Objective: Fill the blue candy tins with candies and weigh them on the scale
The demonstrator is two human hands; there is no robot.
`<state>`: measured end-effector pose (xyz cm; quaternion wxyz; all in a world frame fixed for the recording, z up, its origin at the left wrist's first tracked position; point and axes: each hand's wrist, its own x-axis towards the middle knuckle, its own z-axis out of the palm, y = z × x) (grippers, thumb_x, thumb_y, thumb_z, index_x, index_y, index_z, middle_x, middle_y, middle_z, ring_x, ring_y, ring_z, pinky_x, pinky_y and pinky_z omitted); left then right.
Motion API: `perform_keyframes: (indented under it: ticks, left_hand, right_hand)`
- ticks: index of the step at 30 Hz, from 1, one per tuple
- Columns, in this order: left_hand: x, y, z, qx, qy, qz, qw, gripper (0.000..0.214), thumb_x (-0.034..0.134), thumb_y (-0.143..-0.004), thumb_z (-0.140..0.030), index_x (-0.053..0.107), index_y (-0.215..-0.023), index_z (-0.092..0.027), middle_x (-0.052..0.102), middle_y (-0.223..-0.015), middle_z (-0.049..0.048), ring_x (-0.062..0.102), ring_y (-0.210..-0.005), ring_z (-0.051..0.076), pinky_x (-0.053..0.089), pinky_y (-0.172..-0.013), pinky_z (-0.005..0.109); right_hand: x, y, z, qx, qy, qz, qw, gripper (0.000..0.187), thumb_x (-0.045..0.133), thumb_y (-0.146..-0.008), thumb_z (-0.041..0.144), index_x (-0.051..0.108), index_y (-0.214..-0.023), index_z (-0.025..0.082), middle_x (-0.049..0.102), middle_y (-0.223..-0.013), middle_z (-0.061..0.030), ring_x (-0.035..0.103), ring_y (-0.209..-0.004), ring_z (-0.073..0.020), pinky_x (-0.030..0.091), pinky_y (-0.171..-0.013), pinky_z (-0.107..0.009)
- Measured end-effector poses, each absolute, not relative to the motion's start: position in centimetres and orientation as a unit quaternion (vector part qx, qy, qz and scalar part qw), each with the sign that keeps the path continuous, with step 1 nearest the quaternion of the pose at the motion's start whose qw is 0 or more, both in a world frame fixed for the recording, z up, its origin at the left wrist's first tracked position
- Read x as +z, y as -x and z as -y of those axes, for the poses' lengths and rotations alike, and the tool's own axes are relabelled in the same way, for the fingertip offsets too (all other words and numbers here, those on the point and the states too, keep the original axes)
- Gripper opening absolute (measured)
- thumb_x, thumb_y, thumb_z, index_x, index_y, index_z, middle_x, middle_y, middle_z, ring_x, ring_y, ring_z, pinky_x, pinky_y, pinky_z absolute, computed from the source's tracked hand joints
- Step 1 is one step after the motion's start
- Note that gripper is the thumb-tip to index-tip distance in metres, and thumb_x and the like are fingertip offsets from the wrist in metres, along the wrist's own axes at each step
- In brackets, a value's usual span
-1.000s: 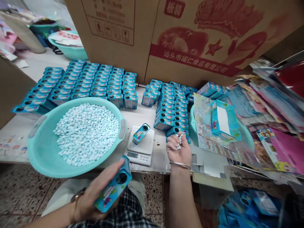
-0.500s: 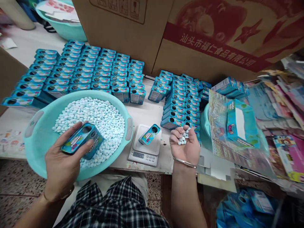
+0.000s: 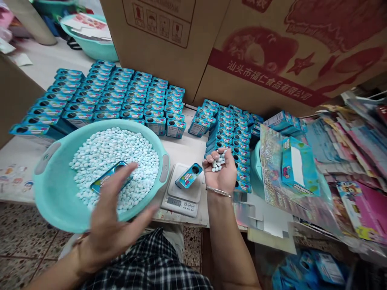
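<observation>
My left hand (image 3: 111,225), smeared by motion, has its fingers spread over the near rim of a turquoise basin (image 3: 54,201). Beneath its fingers, a small blue candy box (image 3: 105,177) lies on a heap of pale blue candies (image 3: 121,141); the hand partly covers it. To the right, my right hand (image 3: 225,179) is palm up with curled fingers, cupping a small pile of candies (image 3: 218,164). Between the hands stands a white digital scale (image 3: 181,206), its display too blurred to read surely. On its plate sits another blue box (image 3: 189,176), close to my right fingers.
Rows of blue boxes (image 3: 105,94) line the table at the back left, with more rows (image 3: 223,133) behind my right hand. Large cartons (image 3: 169,60) wall off the back. At right are a cut-open blue box (image 3: 298,165) on shiny film and stacked packaging (image 3: 329,141).
My left hand has let go of the box, which now rests in the basin, and has drawn back toward me. My right hand has moved left, nearer the scale, still holding candies.
</observation>
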<state>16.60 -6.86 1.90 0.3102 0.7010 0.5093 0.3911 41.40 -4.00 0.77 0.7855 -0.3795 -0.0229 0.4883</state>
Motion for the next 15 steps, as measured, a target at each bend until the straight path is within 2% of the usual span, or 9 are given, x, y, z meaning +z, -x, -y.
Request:
perform_keyframes:
  ticks: [3, 7, 11, 15]
  left_hand:
    - [0.4, -21.2, 6.8, 0.318, -0.767, -0.403, 0.385, 0.092, 0.075, -0.073, -0.029, 0.025, -0.15, -0.028, 0.041, -0.151, 0.0078, 0.038, -0.14, 0.033, 0.032, -0.118, 0.052]
    - [-3.3, -26.1, 6.1, 0.327, -0.745, -0.384, 0.437, 0.088, 0.065, -0.079, -0.019, 0.016, -0.153, -0.021, 0.03, -0.156, 0.0129, 0.028, -0.145, 0.032, 0.025, -0.119, 0.053]
    - [-5.3, -27.7, 6.0, 0.346, -0.706, -0.392, 0.478, 0.093, 0.063, -0.077, -0.013, 0.01, -0.153, -0.022, 0.033, -0.154, 0.0147, 0.032, -0.143, 0.028, 0.031, -0.116, 0.05]
    - [-5.4, -28.0, 6.1, 0.363, -0.657, -0.395, 0.529, 0.089, 0.062, -0.079, -0.012, 0.013, -0.152, -0.024, 0.04, -0.15, 0.0148, 0.037, -0.141, 0.027, 0.036, -0.114, 0.046]
  right_hand:
    - [0.4, -40.7, 3.5, 0.474, 0.391, 0.045, 0.787, 0.024, 0.057, -0.089, 0.041, 0.052, -0.076, 0.021, 0.045, -0.059, 0.0076, 0.046, -0.05, -0.0063, 0.042, -0.052, -0.019]
    - [0.2, -39.9, 3.3, 0.453, 0.408, 0.082, 0.788, 0.023, 0.061, -0.085, 0.041, 0.055, -0.076, 0.02, 0.046, -0.057, 0.0073, 0.047, -0.05, -0.0071, 0.042, -0.052, -0.02]
    - [0.3, -39.6, 3.5, 0.436, 0.421, 0.123, 0.786, 0.024, 0.062, -0.084, 0.04, 0.056, -0.075, 0.02, 0.047, -0.056, 0.0069, 0.047, -0.05, -0.0072, 0.043, -0.055, -0.021]
    - [0.2, -39.6, 3.8, 0.43, 0.424, 0.132, 0.786, 0.024, 0.064, -0.083, 0.042, 0.056, -0.076, 0.02, 0.047, -0.057, 0.0071, 0.046, -0.05, -0.0069, 0.041, -0.054, -0.02]
